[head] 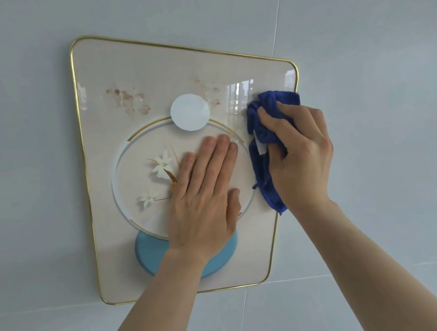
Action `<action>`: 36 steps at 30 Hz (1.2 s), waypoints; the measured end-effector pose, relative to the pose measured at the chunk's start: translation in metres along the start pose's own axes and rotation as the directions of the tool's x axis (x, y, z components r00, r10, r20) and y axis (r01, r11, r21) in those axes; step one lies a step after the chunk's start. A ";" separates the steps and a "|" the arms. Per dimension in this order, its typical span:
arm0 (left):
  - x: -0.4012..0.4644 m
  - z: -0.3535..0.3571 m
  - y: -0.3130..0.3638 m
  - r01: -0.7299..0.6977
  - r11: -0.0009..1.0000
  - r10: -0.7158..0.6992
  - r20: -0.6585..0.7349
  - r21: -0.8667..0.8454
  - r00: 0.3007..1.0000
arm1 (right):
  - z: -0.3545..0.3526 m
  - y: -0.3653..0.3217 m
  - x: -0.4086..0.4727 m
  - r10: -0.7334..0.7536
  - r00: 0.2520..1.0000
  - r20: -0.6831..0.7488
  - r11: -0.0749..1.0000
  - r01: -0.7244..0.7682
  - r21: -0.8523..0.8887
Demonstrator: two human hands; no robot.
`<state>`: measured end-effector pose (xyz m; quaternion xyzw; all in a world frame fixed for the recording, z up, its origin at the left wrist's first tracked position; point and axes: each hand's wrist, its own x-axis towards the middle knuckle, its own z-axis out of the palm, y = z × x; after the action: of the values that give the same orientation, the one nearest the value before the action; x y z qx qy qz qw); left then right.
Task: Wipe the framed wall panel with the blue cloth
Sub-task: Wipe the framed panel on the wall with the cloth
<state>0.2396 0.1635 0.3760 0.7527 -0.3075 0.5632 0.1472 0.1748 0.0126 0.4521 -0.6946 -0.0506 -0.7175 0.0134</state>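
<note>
Right, the framed wall panel (123, 75) hangs on a pale tiled wall (21, 134), its thin gold rim running round all four rounded corners. The left hand (201, 195) lies flat and released on the glossy face, fingers straight and together, palm over the lower right of the big printed circle (128, 182). It covers part of that ring and the stem of the white flowers (161, 165), and the left forearm cuts across the blue disc (151, 256) at the bottom, so only the disc's left side and a bit of its right edge show.

Over at the panel's right edge, the right hand (301, 155) is clenched round the blue cloth (260, 138), bunching it against the glass. The cloth pokes out above the fingers near the rim and dangles below the palm in a loose tail; a small white tag shows in its folds. How much cloth sits inside the fist is hidden.

Up top, reddish-brown smears (129, 99) sit left of the white disc (190, 112), with fainter ones to its right, hard to make out under the window glare. Both forearms run off the bottom of the view.
</note>
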 end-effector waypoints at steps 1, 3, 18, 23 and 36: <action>0.000 0.000 0.000 0.000 1.000 0.000 0.000 -0.004 1.000 | 0.000 0.000 -0.005 0.002 1.000 -0.004 1.000 -0.002 -0.009; 0.000 0.001 0.001 0.002 1.000 -0.002 -0.001 -0.004 1.000 | -0.001 0.000 -0.016 -0.004 1.000 -0.004 1.000 0.004 -0.023; 0.000 0.000 0.002 0.004 1.000 -0.004 -0.002 -0.012 1.000 | -0.010 -0.009 0.008 0.074 0.995 0.068 0.997 -0.074 0.000; 0.000 -0.001 0.001 0.010 1.000 -0.010 -0.004 -0.015 1.000 | -0.007 -0.012 0.010 0.062 0.997 0.052 0.998 -0.061 -0.020; 0.000 -0.008 0.004 0.027 0.996 -0.025 0.022 -0.084 0.999 | -0.023 -0.010 -0.035 0.051 0.985 0.162 0.996 -0.039 -0.076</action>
<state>0.2316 0.1651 0.3780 0.7556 -0.3226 0.5399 0.1832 0.1526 0.0188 0.4158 -0.7522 -0.0097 -0.6588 0.0004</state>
